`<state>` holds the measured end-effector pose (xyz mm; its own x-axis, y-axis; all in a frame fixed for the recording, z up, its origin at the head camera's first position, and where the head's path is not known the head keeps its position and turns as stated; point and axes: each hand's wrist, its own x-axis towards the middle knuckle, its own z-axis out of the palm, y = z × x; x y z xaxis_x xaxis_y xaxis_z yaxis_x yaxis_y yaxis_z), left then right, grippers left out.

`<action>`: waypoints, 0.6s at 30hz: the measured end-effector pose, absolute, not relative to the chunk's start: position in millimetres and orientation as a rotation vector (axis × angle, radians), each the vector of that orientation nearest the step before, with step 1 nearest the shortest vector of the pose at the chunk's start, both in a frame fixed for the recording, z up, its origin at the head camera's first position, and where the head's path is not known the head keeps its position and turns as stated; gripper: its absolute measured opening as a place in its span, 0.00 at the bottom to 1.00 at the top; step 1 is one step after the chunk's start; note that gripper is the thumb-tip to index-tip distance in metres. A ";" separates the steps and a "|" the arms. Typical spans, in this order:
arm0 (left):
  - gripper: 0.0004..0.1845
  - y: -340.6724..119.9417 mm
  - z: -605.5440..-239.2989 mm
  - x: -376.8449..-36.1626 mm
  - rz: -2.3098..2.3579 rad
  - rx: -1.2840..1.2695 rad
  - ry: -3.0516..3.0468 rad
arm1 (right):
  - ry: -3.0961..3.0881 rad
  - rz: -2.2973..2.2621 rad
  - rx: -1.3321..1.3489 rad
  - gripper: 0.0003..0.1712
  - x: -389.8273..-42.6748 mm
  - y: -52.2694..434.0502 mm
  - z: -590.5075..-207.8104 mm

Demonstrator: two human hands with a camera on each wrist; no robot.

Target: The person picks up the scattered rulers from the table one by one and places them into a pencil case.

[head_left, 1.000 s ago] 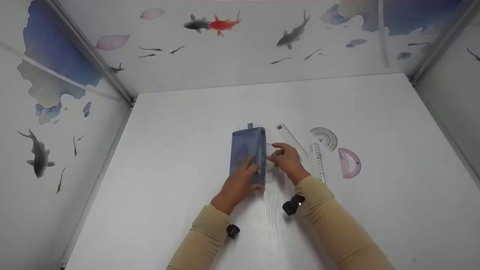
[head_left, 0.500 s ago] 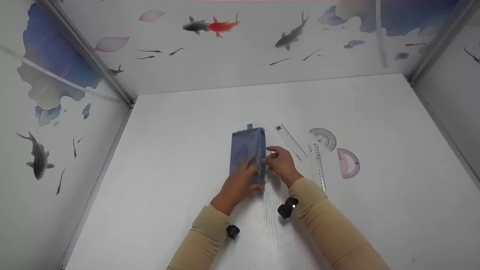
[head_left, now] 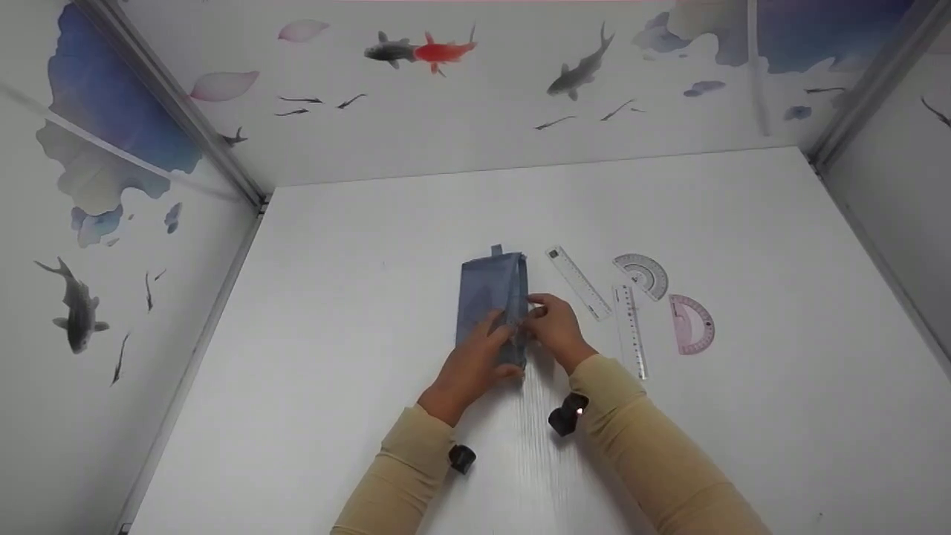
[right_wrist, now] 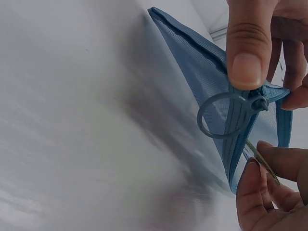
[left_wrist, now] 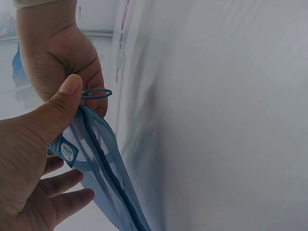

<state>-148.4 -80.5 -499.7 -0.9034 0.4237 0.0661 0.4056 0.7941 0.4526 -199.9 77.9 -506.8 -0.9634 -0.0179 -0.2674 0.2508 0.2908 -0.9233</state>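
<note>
A blue mesh pouch (head_left: 490, 293) lies lengthwise on the white table (head_left: 356, 245). My left hand (head_left: 496, 334) grips its near end, thumb on the top edge (left_wrist: 67, 91) and fingers under the mesh (left_wrist: 108, 168). My right hand (head_left: 536, 312) is at the pouch's right edge and pinches the zipper slider with its blue pull ring (right_wrist: 219, 115), thumb (right_wrist: 245, 53) on top. A thin clear strip (right_wrist: 262, 162) shows between fingers just below the zipper; what it is cannot be told.
To the right of the pouch lie two clear rulers (head_left: 578, 282) (head_left: 630, 319), a grey protractor (head_left: 643, 273) and a pink protractor (head_left: 692, 323). Painted walls enclose the table on the left, back and right.
My right hand has moved left from beside the pouch onto its zipper edge. The pale clear piece it held no longer shows in the head view. The left hand has stayed put.
</note>
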 end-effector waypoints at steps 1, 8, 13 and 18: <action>0.31 -80.5 -499.6 -148.5 0.727 0.680 2.940 | 2.339 -1.727 0.211 0.27 -200.3 77.7 -506.9; 0.31 -81.0 -500.8 -149.2 0.724 0.714 2.959 | 2.370 -1.689 0.210 0.26 -201.2 77.7 -506.4; 0.32 -81.0 -501.0 -149.6 0.722 0.704 2.962 | 2.369 -1.684 0.196 0.25 -200.6 78.7 -505.2; 0.31 -80.9 -501.0 -149.8 0.735 0.697 2.947 | 2.377 -1.665 0.196 0.25 -200.2 80.1 -504.5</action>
<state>-149.8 -80.9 -501.0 -0.8996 0.4290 0.0822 0.4173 0.7885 0.4517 -200.2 80.1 -504.5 -0.9640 -0.0232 -0.2648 0.2409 0.3446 -0.9073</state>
